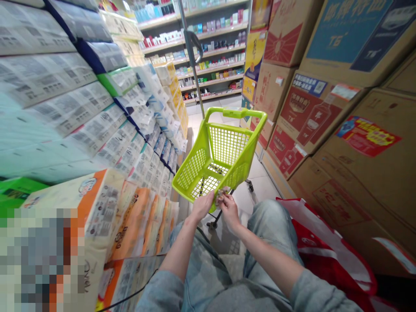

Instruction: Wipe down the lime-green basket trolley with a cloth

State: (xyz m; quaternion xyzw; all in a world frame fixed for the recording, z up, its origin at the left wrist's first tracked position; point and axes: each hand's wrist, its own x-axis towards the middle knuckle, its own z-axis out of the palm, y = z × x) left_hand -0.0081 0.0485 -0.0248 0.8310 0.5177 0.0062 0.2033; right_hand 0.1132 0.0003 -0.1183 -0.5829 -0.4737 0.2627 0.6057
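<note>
A lime-green plastic shopping cart (211,125) stands before my knees, its slotted basket holding nothing. My left hand (204,205) grips the near rim of the basket, with its fingertips hidden behind the edge. Right beside it, my right hand (229,209) pinches a crumpled, greyish-brown cloth (222,196) against the near corner of the same rim. Both hands are closed and almost touching each other.
Stacked tissue packs (130,151) form a wall on the left, with orange packs (133,216) close to my left arm. Cardboard cartons (308,117) rise on the right. A red bag (318,247) lies by my right knee. Stocked shelves (214,47) stand behind the cart.
</note>
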